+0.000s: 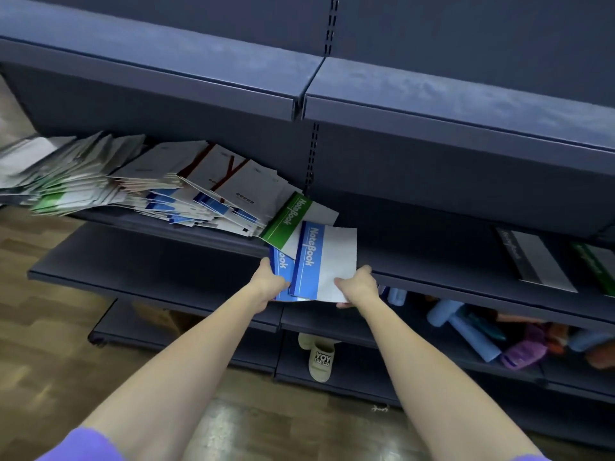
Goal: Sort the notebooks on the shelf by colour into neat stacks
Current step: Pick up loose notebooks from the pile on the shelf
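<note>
At the front edge of the dark blue metal shelf [186, 232], two blue-and-white paper notebooks [324, 261] are pinched by left hand [271, 282] and right hand [357, 286], seemingly to square them; beside them a fanned, unsorted notebook heap [133, 184] lies.

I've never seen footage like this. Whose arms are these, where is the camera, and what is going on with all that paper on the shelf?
There is no machine here: a person wears a camera on the head, so you look down along their own bare arms. The dark shelf carries a messy heap of notebooks, white with blue, green or red bands. The left hand and right hand together grip two blue notebooks at the shelf's front edge; a green notebook lies just behind them. Further right lie a grey notebook and another green one, partly cut off. The person is sorting them by colour.
</note>
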`<state>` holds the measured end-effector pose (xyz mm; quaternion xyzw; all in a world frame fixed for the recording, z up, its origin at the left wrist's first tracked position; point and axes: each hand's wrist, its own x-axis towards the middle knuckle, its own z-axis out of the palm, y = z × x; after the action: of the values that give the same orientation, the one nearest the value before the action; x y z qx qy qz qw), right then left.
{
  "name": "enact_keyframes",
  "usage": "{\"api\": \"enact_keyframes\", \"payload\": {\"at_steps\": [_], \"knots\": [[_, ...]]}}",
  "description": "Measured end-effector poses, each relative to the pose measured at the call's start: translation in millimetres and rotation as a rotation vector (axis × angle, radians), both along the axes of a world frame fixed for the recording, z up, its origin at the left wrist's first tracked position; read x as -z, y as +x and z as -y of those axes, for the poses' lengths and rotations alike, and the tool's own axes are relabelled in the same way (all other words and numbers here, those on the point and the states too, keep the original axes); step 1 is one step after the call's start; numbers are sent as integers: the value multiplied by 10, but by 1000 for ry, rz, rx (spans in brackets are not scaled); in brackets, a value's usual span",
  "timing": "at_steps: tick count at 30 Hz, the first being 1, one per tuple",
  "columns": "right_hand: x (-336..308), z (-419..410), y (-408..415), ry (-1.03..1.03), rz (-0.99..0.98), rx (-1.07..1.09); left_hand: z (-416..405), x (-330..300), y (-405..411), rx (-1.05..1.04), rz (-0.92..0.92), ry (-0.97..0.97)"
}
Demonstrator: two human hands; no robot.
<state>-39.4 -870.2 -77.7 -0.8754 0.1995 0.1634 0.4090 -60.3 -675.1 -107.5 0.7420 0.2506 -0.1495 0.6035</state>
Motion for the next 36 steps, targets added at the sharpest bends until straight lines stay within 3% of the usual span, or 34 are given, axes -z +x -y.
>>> {"api": "enact_keyframes", "payload": {"at_steps": [4, 10, 14, 20, 26, 36], "knots": [[25, 13, -129, 39, 2, -57, 20, -69, -140, 20, -1, 52], [-196, 163, -181, 160, 148, 13, 270, -691, -160, -137, 209, 148], [-295, 382, -299, 240, 185, 13, 461, -774, -395, -200, 145, 266], [-196, 891, -627, 301, 191, -81, 827, -711, -947, -300, 85, 256], [-22, 1364, -900, 410, 191, -127, 1241, -620, -1336, -256, 165, 521], [130, 2387, -1179, 474, 237, -6, 2198, -524, -1484, -137, 207, 562]]}}
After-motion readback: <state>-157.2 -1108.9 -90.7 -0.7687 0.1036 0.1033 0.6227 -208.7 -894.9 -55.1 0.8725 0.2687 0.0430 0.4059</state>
